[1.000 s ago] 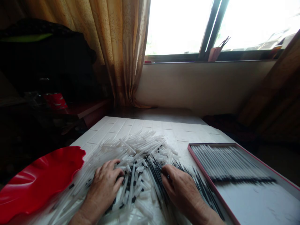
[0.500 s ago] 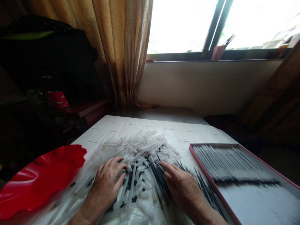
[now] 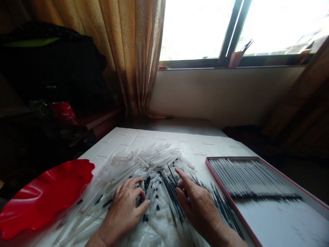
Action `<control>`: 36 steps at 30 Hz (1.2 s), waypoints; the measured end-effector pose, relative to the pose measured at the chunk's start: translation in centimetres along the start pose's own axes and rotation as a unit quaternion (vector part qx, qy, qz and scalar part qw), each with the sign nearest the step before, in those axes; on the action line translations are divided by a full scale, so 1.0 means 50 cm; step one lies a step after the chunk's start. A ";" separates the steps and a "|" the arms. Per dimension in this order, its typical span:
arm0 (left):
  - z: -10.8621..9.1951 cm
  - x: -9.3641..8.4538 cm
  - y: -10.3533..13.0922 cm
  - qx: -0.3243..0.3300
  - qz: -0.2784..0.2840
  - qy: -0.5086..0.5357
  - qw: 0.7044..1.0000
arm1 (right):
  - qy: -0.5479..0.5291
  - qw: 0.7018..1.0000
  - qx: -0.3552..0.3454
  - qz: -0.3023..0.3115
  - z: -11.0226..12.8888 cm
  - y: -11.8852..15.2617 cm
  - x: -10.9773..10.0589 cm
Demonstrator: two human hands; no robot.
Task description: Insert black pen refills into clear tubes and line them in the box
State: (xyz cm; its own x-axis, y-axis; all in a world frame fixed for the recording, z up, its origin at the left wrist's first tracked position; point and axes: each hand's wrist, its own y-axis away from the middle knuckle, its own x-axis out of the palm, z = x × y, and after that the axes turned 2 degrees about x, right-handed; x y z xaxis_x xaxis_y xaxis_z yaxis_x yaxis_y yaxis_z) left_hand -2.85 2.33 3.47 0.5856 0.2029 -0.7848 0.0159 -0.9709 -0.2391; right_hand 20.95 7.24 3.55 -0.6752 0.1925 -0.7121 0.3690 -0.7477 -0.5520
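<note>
My left hand point(image 3: 125, 204) rests over a pile of translucent white plastic tubes point(image 3: 151, 157), its fingers bent and its thumb apart from them. Short tubes with black ends point(image 3: 147, 185) lie at its fingertips; I see nothing held there. Over a bundle of thin, pointed black sticks point(image 3: 168, 192) is my right hand point(image 3: 197, 199), with the index finger stretched forward, the thumb apart and the other fingers curled partly out of sight. More black sticks point(image 3: 226, 206) lie to its right, partly behind the wrist.
A shallow pink-edged box point(image 3: 219, 181) at the right holds a row of clear-barrelled, black-ended sticks point(image 3: 246, 175). On the left stands a red wavy-rimmed tray point(image 3: 46, 199). The white brick-patterned table cover point(image 3: 190, 140) extends behind the pile, toward the curtain point(image 3: 138, 68) and window.
My left hand has moved right and slightly nearer, its fingers over the short tubes. My right index finger has lifted and straightened while the other fingers curled. The view has shifted slightly.
</note>
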 end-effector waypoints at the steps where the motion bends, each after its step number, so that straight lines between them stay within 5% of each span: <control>1: 0.003 -0.003 -0.003 -0.007 -0.004 0.029 1.000 | -0.006 1.000 -0.002 -0.001 0.004 -0.001 -0.002; 5: 0.011 -0.021 -0.016 -0.057 -0.076 0.182 0.979 | -0.071 0.997 -0.011 0.003 0.028 -0.004 -0.020; 9: 0.002 -0.033 -0.021 -0.160 -0.160 0.353 0.908 | -0.178 0.983 -0.011 0.054 0.046 -0.002 -0.034; 14: -0.022 -0.041 -0.024 -0.247 -0.186 0.497 0.811 | -0.175 0.980 -0.023 0.094 0.044 0.001 -0.026; 18: -0.029 -0.039 -0.026 -0.264 -0.187 0.552 0.768 | -0.168 0.981 -0.030 0.095 0.043 0.002 -0.019; 27: -0.029 -0.032 -0.023 -0.268 -0.185 0.595 0.735 | -0.170 0.979 -0.036 0.102 0.044 0.004 -0.015; 36: -0.030 -0.032 -0.020 -0.262 -0.175 0.598 0.737 | -0.167 0.982 -0.032 0.083 0.048 0.004 -0.012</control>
State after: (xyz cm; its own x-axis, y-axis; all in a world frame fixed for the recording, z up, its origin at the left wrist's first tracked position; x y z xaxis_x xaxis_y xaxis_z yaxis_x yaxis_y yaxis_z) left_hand -2.56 2.78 5.82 0.7620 0.4993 0.4123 0.4627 -0.8653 0.1929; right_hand 19.88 5.43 4.90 -0.7705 -0.1567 -0.6179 0.5240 -0.7078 -0.4738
